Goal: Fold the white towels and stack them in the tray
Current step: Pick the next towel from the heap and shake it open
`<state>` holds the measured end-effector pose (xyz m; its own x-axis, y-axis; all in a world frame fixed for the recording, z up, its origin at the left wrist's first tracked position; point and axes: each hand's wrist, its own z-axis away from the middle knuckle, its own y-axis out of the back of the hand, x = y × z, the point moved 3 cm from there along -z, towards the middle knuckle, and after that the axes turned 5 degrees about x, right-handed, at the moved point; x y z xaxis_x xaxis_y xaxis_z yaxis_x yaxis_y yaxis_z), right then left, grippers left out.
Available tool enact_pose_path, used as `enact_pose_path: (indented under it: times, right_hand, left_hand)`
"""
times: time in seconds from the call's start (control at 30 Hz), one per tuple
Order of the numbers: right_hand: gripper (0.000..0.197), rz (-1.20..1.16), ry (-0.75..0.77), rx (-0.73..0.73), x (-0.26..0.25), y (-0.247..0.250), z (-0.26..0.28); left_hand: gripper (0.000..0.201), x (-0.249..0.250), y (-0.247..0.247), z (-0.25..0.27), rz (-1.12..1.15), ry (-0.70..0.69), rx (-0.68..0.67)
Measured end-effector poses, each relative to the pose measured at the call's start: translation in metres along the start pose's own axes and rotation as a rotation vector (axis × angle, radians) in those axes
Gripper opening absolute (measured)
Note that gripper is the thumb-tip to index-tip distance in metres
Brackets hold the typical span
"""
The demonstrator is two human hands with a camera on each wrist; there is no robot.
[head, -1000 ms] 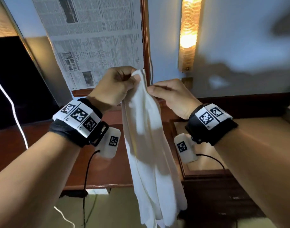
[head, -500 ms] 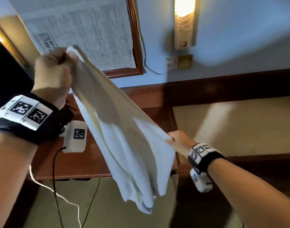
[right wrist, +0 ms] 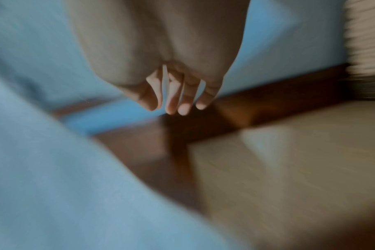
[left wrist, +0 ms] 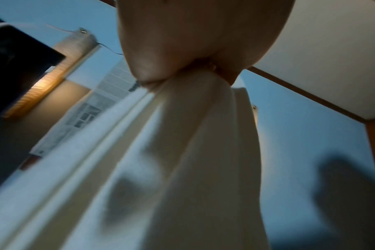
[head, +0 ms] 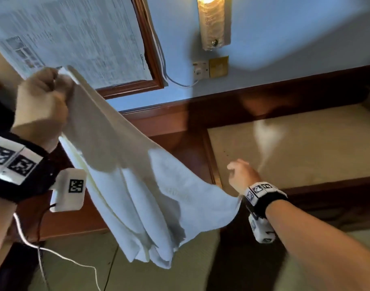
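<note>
The towel (head: 137, 177) hangs from the left hand (head: 41, 106), left of the right hand (head: 243, 175).

Pale blue wall (head: 285, 49) w/ lit sconce (head: 213, 22) up top, socket plate (head: 210, 69) just below it. Wood-framed board (head: 74, 38) w/ newsprint at left. Dark wood bench (head: 295, 95), tan top inset (head: 306, 148) at right. Greenish floor (head: 137, 269) below, white cable (head: 60, 256) across it.

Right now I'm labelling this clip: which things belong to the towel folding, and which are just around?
Job:
white towel, a corner gripped in the left hand
right hand, fingers loose, holding nothing

Just around:
wall lamp
framed newspaper
wall socket
white cable
</note>
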<state>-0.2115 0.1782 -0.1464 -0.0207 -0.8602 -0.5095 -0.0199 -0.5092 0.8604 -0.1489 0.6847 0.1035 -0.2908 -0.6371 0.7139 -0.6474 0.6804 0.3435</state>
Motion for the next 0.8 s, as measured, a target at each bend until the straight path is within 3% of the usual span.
enact_pose_path:
  times: [0.07, 0.1, 0.17, 0.33, 0.47, 0.57, 0.67, 0.8]
  right_hand:
    - [0.018, -0.291, 0.281, 0.240, -0.084, 0.026, 0.003]
    - [0.014, -0.441, 0.416, 0.295, -0.127, 0.043, 0.010]
    - [0.008, -0.663, 0.625, 0.268, -0.198, 0.076, 0.031]
    - [0.014, -0.942, 0.615, 0.076, -0.267, 0.111, 0.050]
    - [0.031, -0.869, 0.624, 0.027, -0.280, 0.100, 0.055]
    - [0.022, -0.756, 0.546, -0.177, -0.263, 0.053, 0.065]
    - [0.023, -0.561, 0.322, -0.331, -0.205, -0.007, 0.077]
    - [0.036, -0.304, 0.087, -0.326, -0.115, -0.059, 0.099]
  left_hand:
    - [0.029, 0.119, -0.031, 0.086, 0.027, -0.002, -0.146]
    - [0.025, 0.139, -0.039, 0.106, 0.041, -0.027, -0.188]
    - [0.021, 0.153, -0.046, 0.118, 0.033, -0.096, -0.238]
    - [0.025, 0.163, -0.037, 0.126, 0.074, -0.140, -0.450]
    - [0.023, 0.157, -0.015, 0.119, 0.047, -0.171, -0.489]
    - [0.023, 0.151, 0.005, 0.107, 0.039, -0.204, -0.436]
    - [0.016, 0.136, 0.025, 0.099, 0.005, -0.203, -0.479]
    - [0.025, 0.116, 0.061, 0.098, 0.014, -0.176, -0.476]
